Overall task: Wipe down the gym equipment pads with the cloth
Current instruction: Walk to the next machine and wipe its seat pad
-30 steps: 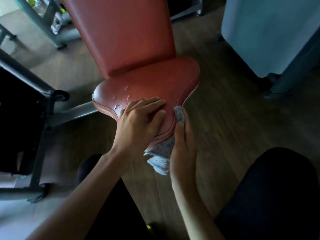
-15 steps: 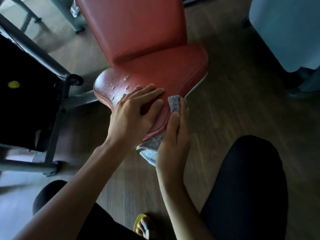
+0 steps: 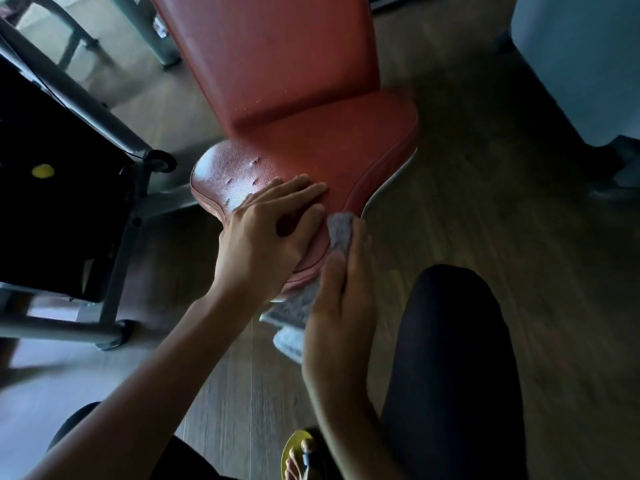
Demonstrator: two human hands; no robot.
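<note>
A red padded seat (image 3: 332, 147) with a red back pad (image 3: 277, 50) rising behind it fills the upper middle. My left hand (image 3: 266, 237) lies flat on the seat's near end, fingers straight. A grey cloth (image 3: 304, 299) hangs along the seat's near right edge, its top corner poking above my fingers. My right hand (image 3: 341, 299) presses the cloth against that edge with straight fingers; most of the cloth is hidden behind the hand.
A grey metal frame (image 3: 114, 265) and a black weight stack (image 3: 52, 188) with a yellow pin stand at the left. A pale blue object (image 3: 581, 64) sits at the upper right. My black-clad knee (image 3: 453, 358) and a yellow sandal (image 3: 298, 455) are below on the wooden floor.
Both hands keep their places on the seat's near end. The cloth under my right hand has crept slightly along the edge. The view has tilted down, showing more of my legs and foot.
</note>
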